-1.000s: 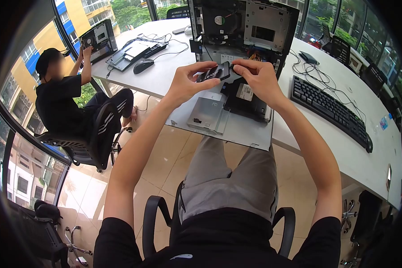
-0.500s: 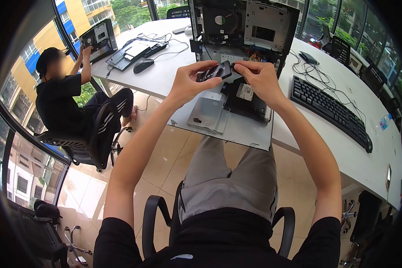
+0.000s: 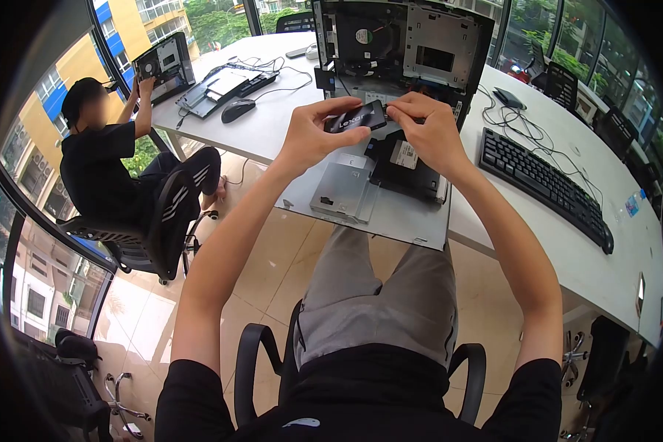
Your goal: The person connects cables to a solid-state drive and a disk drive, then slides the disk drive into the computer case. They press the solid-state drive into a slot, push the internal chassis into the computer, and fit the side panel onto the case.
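My left hand (image 3: pixel 313 140) holds a flat black drive-like box (image 3: pixel 357 118) with pale lettering between thumb and fingers, above the opened computer case (image 3: pixel 438 59). At the box's right end, the fingertips of my right hand (image 3: pixel 427 129) pinch a small dark piece, perhaps a cable connector; its shape is too small to tell. Below my hands, a black drive unit with a white label (image 3: pixel 405 152) and a silver metal bracket (image 3: pixel 341 190) lie on the case's metal panel (image 3: pixel 398 230).
A black keyboard (image 3: pixel 545 188) with tangled cables lies to the right, near a bottle (image 3: pixel 633 200). On the left are a mouse (image 3: pixel 238 110) and a metal panel (image 3: pixel 225 87). A seated co-worker (image 3: pixel 99 147) handles another opened computer (image 3: pixel 166 66).
The black box has tilted slightly and shifted a little to the right in my left hand. My right hand stays at its end, with its fingers slightly moved.
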Demonstrator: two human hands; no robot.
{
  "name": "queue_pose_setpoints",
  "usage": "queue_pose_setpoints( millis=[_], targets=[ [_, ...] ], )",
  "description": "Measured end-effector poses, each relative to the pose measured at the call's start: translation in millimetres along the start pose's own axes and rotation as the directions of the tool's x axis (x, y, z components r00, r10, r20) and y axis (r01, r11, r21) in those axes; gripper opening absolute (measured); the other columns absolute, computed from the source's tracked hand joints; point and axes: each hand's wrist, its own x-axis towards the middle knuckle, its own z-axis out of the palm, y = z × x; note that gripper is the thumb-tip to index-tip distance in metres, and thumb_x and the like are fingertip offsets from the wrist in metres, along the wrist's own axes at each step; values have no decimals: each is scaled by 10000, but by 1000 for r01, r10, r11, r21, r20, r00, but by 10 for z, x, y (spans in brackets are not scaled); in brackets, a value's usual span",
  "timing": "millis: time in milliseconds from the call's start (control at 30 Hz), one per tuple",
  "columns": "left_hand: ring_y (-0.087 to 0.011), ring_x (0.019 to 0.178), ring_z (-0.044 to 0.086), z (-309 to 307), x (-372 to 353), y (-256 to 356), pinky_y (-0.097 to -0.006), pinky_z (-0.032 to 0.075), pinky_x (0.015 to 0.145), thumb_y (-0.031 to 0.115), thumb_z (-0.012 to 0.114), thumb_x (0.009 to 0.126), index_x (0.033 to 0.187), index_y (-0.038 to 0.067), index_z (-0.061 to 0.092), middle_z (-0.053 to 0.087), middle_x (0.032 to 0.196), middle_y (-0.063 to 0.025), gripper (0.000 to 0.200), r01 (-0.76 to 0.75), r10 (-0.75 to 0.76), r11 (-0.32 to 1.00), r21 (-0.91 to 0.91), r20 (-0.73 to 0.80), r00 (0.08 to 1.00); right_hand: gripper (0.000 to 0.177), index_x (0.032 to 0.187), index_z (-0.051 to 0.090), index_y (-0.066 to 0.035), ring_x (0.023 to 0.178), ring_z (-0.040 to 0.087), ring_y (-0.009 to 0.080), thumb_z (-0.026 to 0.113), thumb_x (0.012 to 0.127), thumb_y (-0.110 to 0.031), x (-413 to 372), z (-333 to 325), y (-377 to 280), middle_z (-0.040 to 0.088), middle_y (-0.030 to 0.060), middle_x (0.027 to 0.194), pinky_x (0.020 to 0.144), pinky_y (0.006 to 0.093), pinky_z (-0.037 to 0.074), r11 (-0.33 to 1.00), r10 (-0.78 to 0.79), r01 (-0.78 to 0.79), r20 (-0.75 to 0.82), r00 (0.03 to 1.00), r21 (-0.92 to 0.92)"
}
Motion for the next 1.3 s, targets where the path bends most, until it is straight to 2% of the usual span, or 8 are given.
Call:
queue_pose_setpoints(
  millis=[233, 467, 700, 800, 900, 1100, 1200, 1300],
  targets=[
    [-220, 1216, 680, -11, 11, -118, -357, 511, 1116, 233, 948, 815, 1450, -65, 625, 720, 1324, -202, 772, -12, 12, 1000, 7, -30, 999, 238, 1208, 787, 13, 932, 688, 161, 714, 1012, -100, 45, -120, -101, 783, 95, 1107, 841, 289, 530, 993, 118, -115, 143, 983, -31],
    [-218, 1232, 686, -93, 12, -14, -326, 526, 1102, 233, 944, 822, 1488, -92, 568, 712, 1351, -222, 831, 38, -38, 999, -8, -57, 998, 295, 1228, 782, -2, 743, 648, 132, 717, 960, -109, 271, -454, 127, 808, 132, 1064, 726, 297, 543, 980, 40, -55, -86, 996, -190],
    [-212, 1335, 623, -128, -14, -34, -354, 465, 1163, 155, 866, 918, 1534, -59, 533, 678, 1430, -195, 732, 55, -58, 998, -43, -69, 996, 464, 1393, 714, -108, 1055, 726, 323, 710, 929, -129, 214, -387, 462, 736, 142, 1327, 978, 405, 569, 929, 108, -33, 186, 977, -369],
    [-211, 1329, 626, -135, 2, -93, -364, 458, 1173, 145, 840, 940, 1538, -49, 534, 680, 1425, -196, 700, 34, -35, 999, -23, -77, 996, 575, 1478, 642, -82, 845, 666, 232, 751, 913, -71, 177, -292, 581, 721, 140, 1267, 834, 364, 554, 891, 38, 64, 214, 976, -449],
    [-210, 1325, 628, -122, 0, -92, -367, 463, 1168, 147, 830, 949, 1541, -42, 534, 676, 1432, -195, 688, 46, -47, 999, -12, -91, 995, 598, 1488, 623, -85, 989, 685, 292, 764, 907, -96, 195, -245, 582, 691, 127, 1227, 932, 412, 543, 830, 16, 111, 223, 975, -546],
    [-215, 1333, 625, -119, 22, -126, -364, 472, 1167, 159, 821, 962, 1534, -43, 540, 668, 1439, -187, 669, 38, -36, 999, 25, -87, 996, 422, 1305, 746, -72, 1115, 688, 342, 775, 885, -107, 272, -270, 504, 687, 118, 1203, 986, 442, 535, 803, 97, 86, 271, 958, -590],
    [-219, 1343, 620, -127, 34, -129, -363, 467, 1176, 166, 814, 970, 1531, -40, 544, 670, 1436, -183, 655, 50, -49, 999, 15, -95, 994, 335, 1202, 786, -47, 1101, 697, 351, 780, 870, -95, 271, -298, 653, 698, 134, 1183, 969, 451, 543, 798, -38, 215, 310, 950, -563],
    [-221, 1350, 618, -128, 42, -146, -361, 466, 1179, 168, 807, 976, 1525, -37, 551, 669, 1435, -181, 639, 42, -39, 999, 24, -104, 994, 330, 1186, 788, -28, 1078, 707, 349, 785, 860, -84, 312, -323, 605, 709, 140, 1173, 945, 447, 553, 830, 128, 79, 326, 937, -552]
  ],
)
